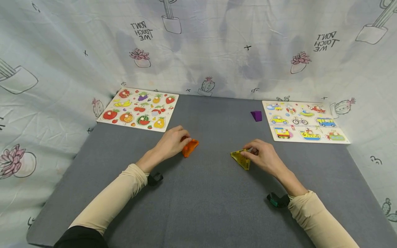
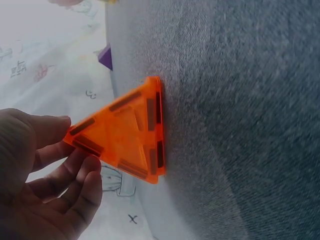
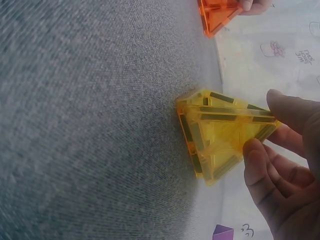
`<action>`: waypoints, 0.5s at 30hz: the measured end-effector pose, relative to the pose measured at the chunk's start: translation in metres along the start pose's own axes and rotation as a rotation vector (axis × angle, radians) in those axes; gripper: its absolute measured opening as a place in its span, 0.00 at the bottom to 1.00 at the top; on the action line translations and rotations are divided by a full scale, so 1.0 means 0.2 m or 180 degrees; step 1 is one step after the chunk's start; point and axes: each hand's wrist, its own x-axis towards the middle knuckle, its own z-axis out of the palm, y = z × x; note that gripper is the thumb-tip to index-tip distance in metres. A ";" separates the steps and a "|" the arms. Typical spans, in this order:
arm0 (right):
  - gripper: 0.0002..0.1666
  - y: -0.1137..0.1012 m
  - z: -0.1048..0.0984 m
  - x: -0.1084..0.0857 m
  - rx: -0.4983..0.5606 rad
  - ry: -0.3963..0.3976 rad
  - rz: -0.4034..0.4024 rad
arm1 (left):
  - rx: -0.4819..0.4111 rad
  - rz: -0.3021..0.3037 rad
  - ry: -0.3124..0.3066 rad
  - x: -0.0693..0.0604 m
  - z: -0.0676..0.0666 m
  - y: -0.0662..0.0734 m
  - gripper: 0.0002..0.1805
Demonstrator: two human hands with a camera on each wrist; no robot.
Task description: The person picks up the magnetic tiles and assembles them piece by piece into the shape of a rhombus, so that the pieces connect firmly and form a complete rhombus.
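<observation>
My left hand (image 1: 174, 142) pinches the top corner of an orange translucent magnetic-tile pyramid (image 2: 125, 135), thumb on one side and fingers on the other. Its base edge meets the grey tabletop. To the right, a yellow magnetic-tile pyramid (image 3: 220, 135) stands on the cloth, several triangular tiles joined at their edges. The thumb and fingertips of my right hand (image 1: 263, 155) hold it at its peak. A gap of bare grey cloth separates the two pyramids. Behind them, near the right-hand puzzle board, sits a small purple piece (image 1: 256, 116), touched by neither hand.
A fruit puzzle board (image 1: 139, 109) lies at the back left of the grey table (image 1: 198, 206). At the back right lies a vehicle puzzle board (image 1: 305, 122). A white curtain (image 1: 198, 44) with plant drawings hangs along the table's far edge and sides.
</observation>
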 end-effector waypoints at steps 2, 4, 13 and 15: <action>0.06 0.00 0.00 0.00 -0.0017 0.0018 0.0018 | -0.0021 -0.0013 -0.0002 -0.01 0.00 0.01 0.08; 0.06 0.00 0.00 0.00 -0.0020 0.0032 0.0045 | -0.0027 -0.0039 -0.0005 -0.01 0.00 0.01 0.08; 0.10 -0.01 0.00 -0.01 -0.0046 0.0022 0.0156 | -0.0134 -0.0016 -0.0013 -0.03 -0.01 0.00 0.10; 0.12 0.00 -0.02 -0.01 -0.0069 -0.0009 0.0201 | -0.0125 -0.0027 -0.0043 -0.04 -0.02 -0.02 0.11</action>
